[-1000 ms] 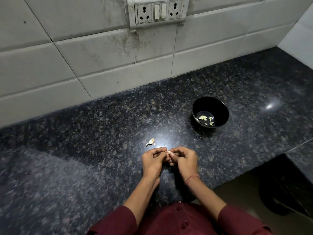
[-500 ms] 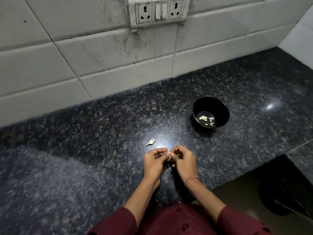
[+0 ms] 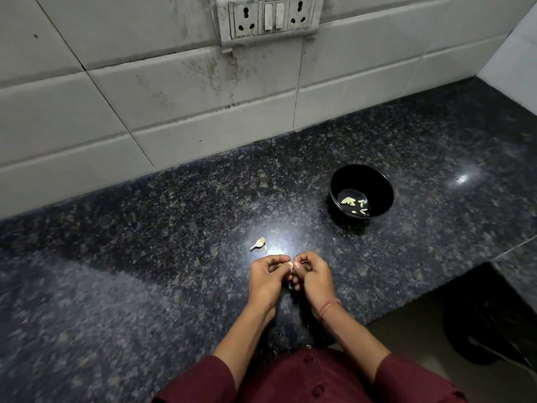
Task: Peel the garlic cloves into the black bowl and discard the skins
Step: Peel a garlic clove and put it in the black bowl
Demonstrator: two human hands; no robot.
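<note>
While a lone unpeeled garlic clove [image 3: 258, 243] waits on the dark granite counter [image 3: 145, 257] off to the left, the left hand [image 3: 266, 282] curls in and pinches one end of a small pale clove [image 3: 291, 266], and the right hand [image 3: 315, 279] meets it fingertip to fingertip, nipping at the other side. It looks light and firm, its skin papery and likely to tear in flakes, so my read is to grip the body and pick at the tip where the skin lifts; once bared it may be slick. Well apart to the right, the black bowl [image 3: 377, 181] holds a few peeled pieces.
</note>
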